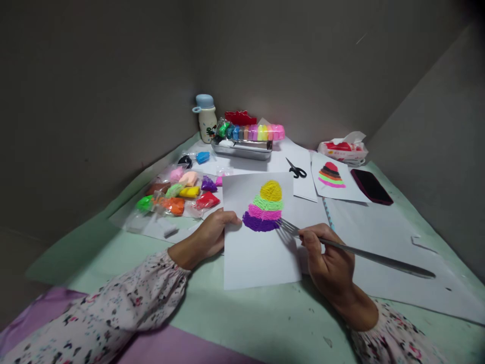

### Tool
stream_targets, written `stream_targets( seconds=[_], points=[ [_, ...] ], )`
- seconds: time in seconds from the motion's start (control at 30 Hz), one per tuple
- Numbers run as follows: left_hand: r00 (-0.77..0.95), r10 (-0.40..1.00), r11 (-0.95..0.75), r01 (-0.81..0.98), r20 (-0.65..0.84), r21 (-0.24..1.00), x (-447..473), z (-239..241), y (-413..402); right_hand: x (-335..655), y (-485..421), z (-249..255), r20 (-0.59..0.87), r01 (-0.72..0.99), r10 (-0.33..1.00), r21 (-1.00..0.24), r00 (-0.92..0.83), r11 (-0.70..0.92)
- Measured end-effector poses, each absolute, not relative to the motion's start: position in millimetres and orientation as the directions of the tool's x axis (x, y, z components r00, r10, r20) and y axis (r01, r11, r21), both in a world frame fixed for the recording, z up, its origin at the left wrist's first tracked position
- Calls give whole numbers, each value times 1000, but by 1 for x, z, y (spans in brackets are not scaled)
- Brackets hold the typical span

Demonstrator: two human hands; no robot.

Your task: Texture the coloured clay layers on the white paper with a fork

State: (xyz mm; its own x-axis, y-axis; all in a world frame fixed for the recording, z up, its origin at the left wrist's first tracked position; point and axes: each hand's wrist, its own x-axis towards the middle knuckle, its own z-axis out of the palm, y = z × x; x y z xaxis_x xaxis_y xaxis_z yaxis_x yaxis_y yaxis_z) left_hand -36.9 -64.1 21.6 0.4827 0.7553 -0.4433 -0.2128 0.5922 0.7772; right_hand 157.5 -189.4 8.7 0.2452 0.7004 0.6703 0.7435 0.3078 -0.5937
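Note:
My left hand [212,233] grips the left edge of a white sheet of paper [261,260], thumb on top and fingers behind it. On the sheet is a layered clay shape [265,208]: yellow on top, then light green, pink and purple, all with a rough texture. My right hand [329,260] is closed round a metal fork [379,260], its handle pointing to the right. The fork's tines meet the right end of the purple and pink layers; whether they press into the clay I cannot tell.
Bagged clay pieces [174,191] lie left. Behind are a bottle [207,121], a metal tray [242,150] and a clay pack [257,132]. Scissors [297,171], a second clay picture [331,177], a tissue pack [343,149] and a phone [371,186] are at the right.

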Motion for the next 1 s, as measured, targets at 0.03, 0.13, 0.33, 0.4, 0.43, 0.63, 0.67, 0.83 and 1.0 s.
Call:
stream_targets(
  seconds=[0.03, 0.13, 0.33, 0.4, 0.43, 0.63, 0.67, 0.83, 1.0],
  points=[
    [482, 756, 595, -221, -444, 773, -37, 22, -64, 158, -190, 9, 679, 742, 693, -590, 242, 319],
    [485, 756, 600, -242, -440, 763, -36, 23, -64, 159, -190, 8, 696, 730, 688, -576, 204, 367],
    [521, 741, 598, -223, -424, 770, -36, 23, -64, 161, -189, 6, 691, 727, 710, -556, 135, 403],
    [528, 741, 592, -220, -416, 775, -36, 23, -64, 161, -189, 6, 690, 727, 709, -561, 145, 397],
    [527, 741, 591, -219, -416, 776, -36, 23, -64, 161, -188, 6, 687, 726, 711, -564, 149, 393],
    [522, 739, 601, -224, -426, 767, -36, 24, -66, 161, -190, 5, 668, 728, 725, -580, 167, 367],
    [523, 738, 603, -226, -427, 765, -36, 25, -66, 161, -190, 5, 670, 727, 723, -581, 169, 368],
    [523, 733, 603, -204, -435, 771, -37, 24, -65, 161, -189, 4, 663, 727, 724, -590, 190, 350],
    [526, 734, 604, -215, -430, 768, -36, 23, -64, 160, -189, 6, 663, 729, 711, -603, 232, 324]
  ],
)
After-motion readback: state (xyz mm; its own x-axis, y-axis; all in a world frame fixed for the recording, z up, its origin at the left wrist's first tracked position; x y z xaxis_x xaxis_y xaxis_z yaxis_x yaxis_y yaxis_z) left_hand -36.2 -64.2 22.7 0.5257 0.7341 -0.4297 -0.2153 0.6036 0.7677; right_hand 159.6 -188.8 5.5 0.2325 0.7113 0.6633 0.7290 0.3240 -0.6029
